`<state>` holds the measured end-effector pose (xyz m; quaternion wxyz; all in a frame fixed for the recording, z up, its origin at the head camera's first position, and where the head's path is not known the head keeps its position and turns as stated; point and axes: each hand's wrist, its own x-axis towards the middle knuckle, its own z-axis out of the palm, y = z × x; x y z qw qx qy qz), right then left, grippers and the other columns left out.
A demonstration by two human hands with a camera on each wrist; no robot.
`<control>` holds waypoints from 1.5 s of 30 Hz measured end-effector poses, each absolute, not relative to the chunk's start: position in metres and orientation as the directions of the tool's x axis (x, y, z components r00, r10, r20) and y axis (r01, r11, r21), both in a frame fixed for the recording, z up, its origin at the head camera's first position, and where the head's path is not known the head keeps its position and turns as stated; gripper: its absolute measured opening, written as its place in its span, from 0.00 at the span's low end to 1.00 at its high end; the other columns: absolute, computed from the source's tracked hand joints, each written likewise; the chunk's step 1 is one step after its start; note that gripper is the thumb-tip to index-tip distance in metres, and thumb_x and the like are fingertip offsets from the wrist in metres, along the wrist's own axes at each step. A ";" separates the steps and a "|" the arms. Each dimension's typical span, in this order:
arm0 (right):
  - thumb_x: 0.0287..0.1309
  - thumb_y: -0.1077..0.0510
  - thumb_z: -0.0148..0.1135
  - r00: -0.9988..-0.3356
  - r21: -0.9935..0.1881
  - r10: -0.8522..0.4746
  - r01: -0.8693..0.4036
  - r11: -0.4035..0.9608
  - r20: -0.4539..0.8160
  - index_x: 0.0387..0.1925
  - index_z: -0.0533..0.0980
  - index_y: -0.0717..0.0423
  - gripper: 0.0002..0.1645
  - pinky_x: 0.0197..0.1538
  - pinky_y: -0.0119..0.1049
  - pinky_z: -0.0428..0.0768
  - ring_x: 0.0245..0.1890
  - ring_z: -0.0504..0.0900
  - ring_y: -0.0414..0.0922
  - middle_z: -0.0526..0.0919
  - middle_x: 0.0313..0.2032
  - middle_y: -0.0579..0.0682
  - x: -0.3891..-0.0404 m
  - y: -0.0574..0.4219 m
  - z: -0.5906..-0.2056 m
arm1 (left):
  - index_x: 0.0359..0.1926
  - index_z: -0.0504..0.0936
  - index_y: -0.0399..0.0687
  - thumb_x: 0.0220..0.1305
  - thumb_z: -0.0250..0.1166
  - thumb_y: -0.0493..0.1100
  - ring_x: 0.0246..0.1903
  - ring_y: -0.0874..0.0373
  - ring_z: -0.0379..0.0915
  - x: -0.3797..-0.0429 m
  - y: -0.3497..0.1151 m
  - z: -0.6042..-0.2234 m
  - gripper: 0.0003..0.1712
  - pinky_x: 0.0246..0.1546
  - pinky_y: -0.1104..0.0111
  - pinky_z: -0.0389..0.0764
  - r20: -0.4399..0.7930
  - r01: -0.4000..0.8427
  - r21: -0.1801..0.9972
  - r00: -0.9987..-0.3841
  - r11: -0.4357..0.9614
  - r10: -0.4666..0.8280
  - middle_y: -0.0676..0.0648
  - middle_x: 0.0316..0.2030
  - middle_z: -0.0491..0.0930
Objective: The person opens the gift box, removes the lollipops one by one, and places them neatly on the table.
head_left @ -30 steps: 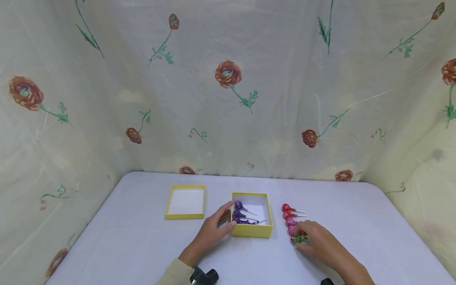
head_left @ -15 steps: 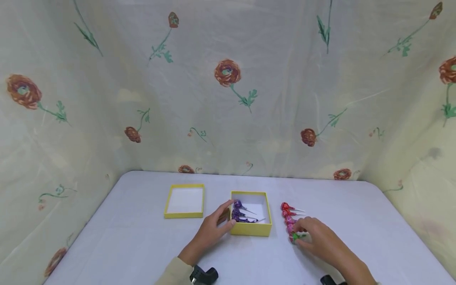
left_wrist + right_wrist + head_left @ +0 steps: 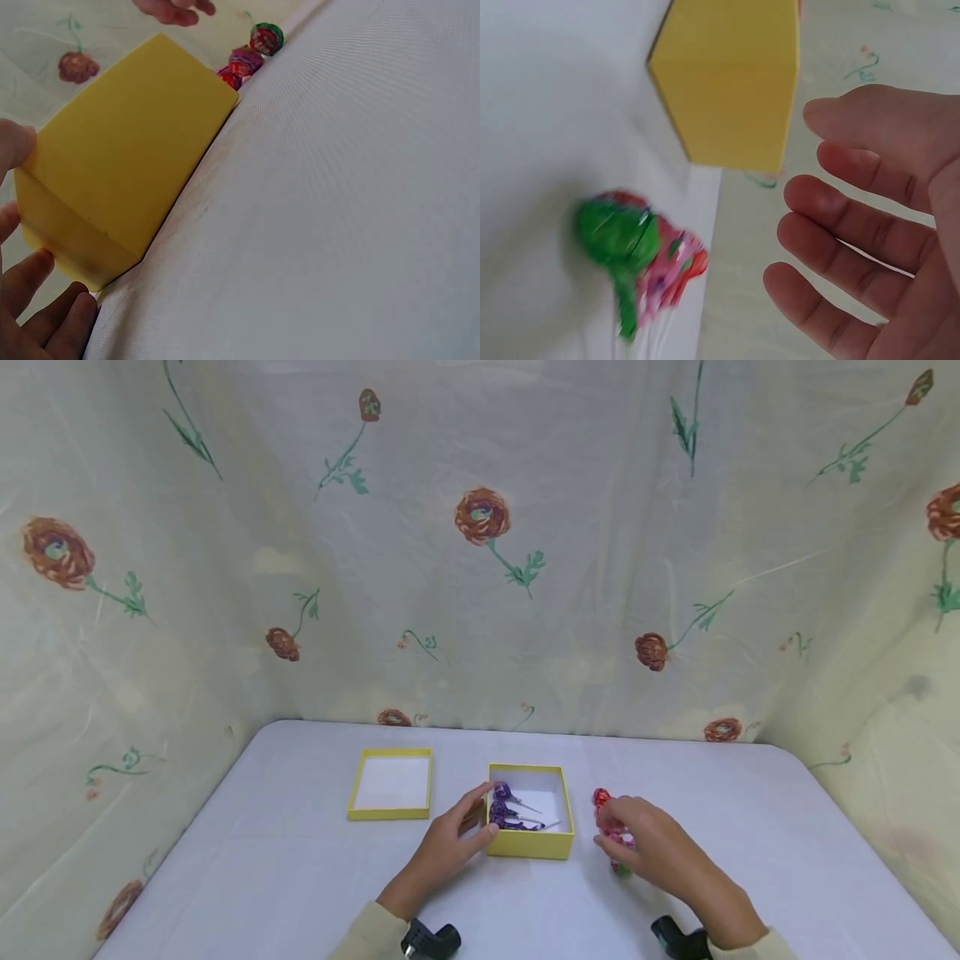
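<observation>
Lying nearest, at the bottom of the head view, are two pale sleeves [image 3: 367, 933], each with a black device [image 3: 431, 941] at the wrist; just beyond them the person's two bare hands lean over a table [image 3: 225, 868] covered in white. The right hand [image 3: 663, 847] hangs over a short row of wrapped lollies; its fingers bend loosely, the thumb apart from them, clamped on nothing. The left hand [image 3: 442, 862] rests against the left side of the box; its thumb and fingers are spread apart, thumb at the near left corner, a fingertip farther along the rim.

At the near end of the row sits a green lolly [image 3: 619, 232], partly hidden in the head view but plain from the right wrist, its wrapper twisted around the stick; pink lollies [image 3: 618, 837] lie next, touching it, under the right hand; a red lolly [image 3: 602, 796] is at the far end. Left of the row stands the box [image 3: 529, 845], yellow outside, white inside, open at the top; purple lollies [image 3: 501, 810] lie along its left wall, sticks pointing right.

Farther left and slightly beyond is a shallow yellow lid [image 3: 388, 815], white inside; behind the table hangs a cream cloth [image 3: 585, 610], printed with rust-red flowers [image 3: 482, 516] on green stems.
</observation>
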<state>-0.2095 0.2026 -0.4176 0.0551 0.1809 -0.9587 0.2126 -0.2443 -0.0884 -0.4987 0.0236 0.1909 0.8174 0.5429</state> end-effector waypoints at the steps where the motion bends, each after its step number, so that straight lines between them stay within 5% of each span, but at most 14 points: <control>1: 0.51 0.56 0.73 -0.926 -0.387 -0.328 -0.376 0.842 0.186 0.34 0.78 0.48 0.10 0.44 0.38 0.86 0.37 0.80 0.42 0.80 0.33 0.42 -0.211 0.200 -0.417 | 0.73 0.59 0.67 0.68 0.60 0.53 0.68 0.51 0.60 -0.244 -0.089 -0.499 0.35 0.65 0.62 0.68 0.172 0.288 0.897 -0.926 0.335 0.338 0.54 0.71 0.58; 8: 0.53 0.55 0.72 -0.880 -0.381 -0.372 -0.466 0.799 0.295 0.35 0.78 0.47 0.10 0.38 0.35 0.84 0.33 0.77 0.41 0.79 0.30 0.39 -0.220 0.183 -0.416 | 0.71 0.59 0.75 0.67 0.60 0.54 0.68 0.54 0.59 -0.244 -0.089 -0.497 0.34 0.66 0.64 0.66 0.148 0.263 0.906 -0.931 0.332 0.333 0.57 0.71 0.58; 19: 0.52 0.56 0.72 -0.803 -0.352 -0.390 -0.562 0.749 0.451 0.34 0.79 0.50 0.09 0.38 0.34 0.83 0.33 0.78 0.39 0.80 0.30 0.42 -0.242 0.149 -0.418 | 0.73 0.58 0.68 0.68 0.59 0.53 0.68 0.51 0.59 -0.242 -0.090 -0.498 0.35 0.67 0.61 0.66 0.163 0.277 0.910 -0.923 0.309 0.349 0.55 0.72 0.57; 45: 0.55 0.62 0.69 -0.874 -0.524 -0.400 -0.485 0.700 0.274 0.44 0.82 0.53 0.13 0.48 0.42 0.84 0.40 0.81 0.44 0.84 0.39 0.50 -0.277 0.105 -0.435 | 0.73 0.58 0.62 0.69 0.59 0.48 0.68 0.46 0.58 -0.243 -0.089 -0.494 0.34 0.67 0.58 0.66 0.155 0.265 0.918 -0.925 0.294 0.348 0.48 0.72 0.58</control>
